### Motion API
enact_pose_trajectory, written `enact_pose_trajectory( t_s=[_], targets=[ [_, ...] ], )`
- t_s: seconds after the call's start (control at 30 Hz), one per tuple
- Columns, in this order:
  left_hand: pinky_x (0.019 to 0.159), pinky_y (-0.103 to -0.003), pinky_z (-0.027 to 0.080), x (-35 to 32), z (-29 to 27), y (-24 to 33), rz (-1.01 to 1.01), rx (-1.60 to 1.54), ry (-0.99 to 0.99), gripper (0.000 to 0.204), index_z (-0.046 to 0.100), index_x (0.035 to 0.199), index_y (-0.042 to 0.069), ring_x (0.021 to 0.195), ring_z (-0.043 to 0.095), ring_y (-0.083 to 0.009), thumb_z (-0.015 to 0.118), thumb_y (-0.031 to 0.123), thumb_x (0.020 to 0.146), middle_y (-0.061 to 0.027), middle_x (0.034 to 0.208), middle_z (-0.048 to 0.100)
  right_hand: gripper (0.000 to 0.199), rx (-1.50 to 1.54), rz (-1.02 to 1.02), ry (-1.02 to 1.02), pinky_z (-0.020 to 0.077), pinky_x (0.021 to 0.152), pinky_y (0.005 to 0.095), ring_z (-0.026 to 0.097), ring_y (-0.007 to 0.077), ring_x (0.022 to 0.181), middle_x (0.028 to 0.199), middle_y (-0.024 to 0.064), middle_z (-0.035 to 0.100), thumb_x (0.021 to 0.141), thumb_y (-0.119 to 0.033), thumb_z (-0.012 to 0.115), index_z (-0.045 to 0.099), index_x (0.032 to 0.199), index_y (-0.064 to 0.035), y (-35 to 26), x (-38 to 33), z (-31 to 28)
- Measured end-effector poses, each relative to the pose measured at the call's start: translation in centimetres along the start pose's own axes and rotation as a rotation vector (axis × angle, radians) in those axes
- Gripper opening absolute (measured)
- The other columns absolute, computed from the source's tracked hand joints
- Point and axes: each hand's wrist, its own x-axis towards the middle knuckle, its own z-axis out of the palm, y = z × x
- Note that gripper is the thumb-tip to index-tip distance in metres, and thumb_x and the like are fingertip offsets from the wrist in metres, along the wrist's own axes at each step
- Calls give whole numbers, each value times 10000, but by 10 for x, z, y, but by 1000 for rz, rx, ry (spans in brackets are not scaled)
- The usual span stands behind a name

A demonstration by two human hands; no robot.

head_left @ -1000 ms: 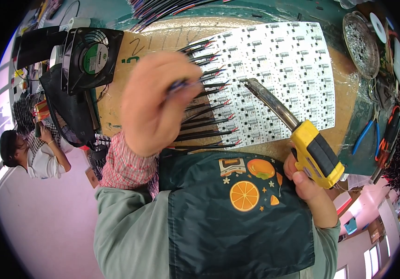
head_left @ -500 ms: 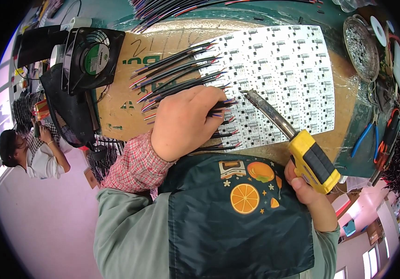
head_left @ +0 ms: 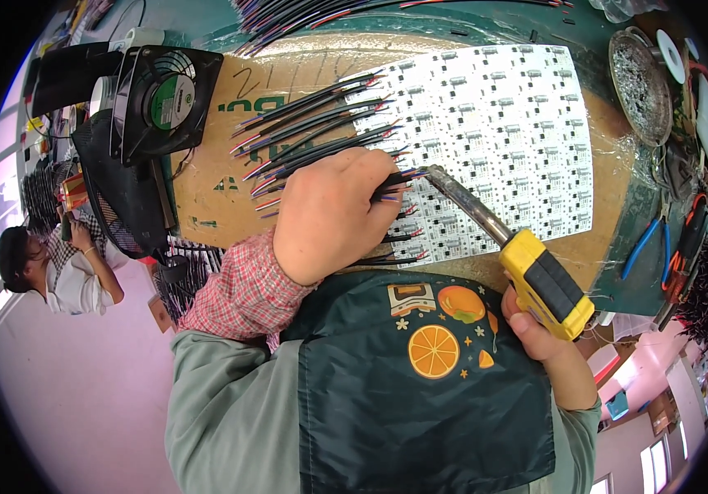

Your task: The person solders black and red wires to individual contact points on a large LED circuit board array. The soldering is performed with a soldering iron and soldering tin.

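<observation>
Left hand (head_left: 329, 216) fingers apparently pinching wire (head_left: 395, 177) | right hand (head_left: 539, 329) gripping soldering iron (head_left: 527, 263)

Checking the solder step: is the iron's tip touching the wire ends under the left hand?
Cannot tell. In the head view the iron tip meets the wire ends beside the left hand, but contact isn't plain.

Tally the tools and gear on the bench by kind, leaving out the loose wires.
Soldering iron, yellow handle, in the right hand: 1
White circuit panel, under the left hand: 1
Black fan: 1
Round metal dish: 1
Blue-handled pliers: 1
Total: 5
</observation>
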Motion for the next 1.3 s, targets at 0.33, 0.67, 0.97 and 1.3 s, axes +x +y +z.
enact_pose_trajectory(
  t_s=[0.33,0.67,0.97,1.3],
  targets=[
    [584,-374,477,2,1,1,16,23,18,111,597,812,34,666,599,-323,671,104,768,-128,729,596,179,25,4,26,463,610,343,592,249,686,764,72,590,753,-187,678,604,845,-52,5,-2,1],
    [597,-393,471,4,0,2,-2,13,-25,121,584,814,25,686,591,-343,662,97,757,-144,733,589,159,227,42,14,429,565,310,535,195,612,703,53,540,763,-146,671,586,839,-34,7,-6,1],
    [624,-395,472,5,-2,2,0,5,-35,126,588,818,14,724,595,-346,661,98,758,-146,756,597,129,289,29,26,422,545,299,528,175,596,692,51,540,763,-114,654,577,815,-25,4,-8,3],
    [645,-387,483,7,-4,-2,57,-11,-69,112,604,812,19,749,610,-339,661,99,759,-140,804,628,584,305,27,-4,357,525,236,420,96,586,693,-4,437,810,-332,704,437,1206,4,16,-11,6]
  ],
)
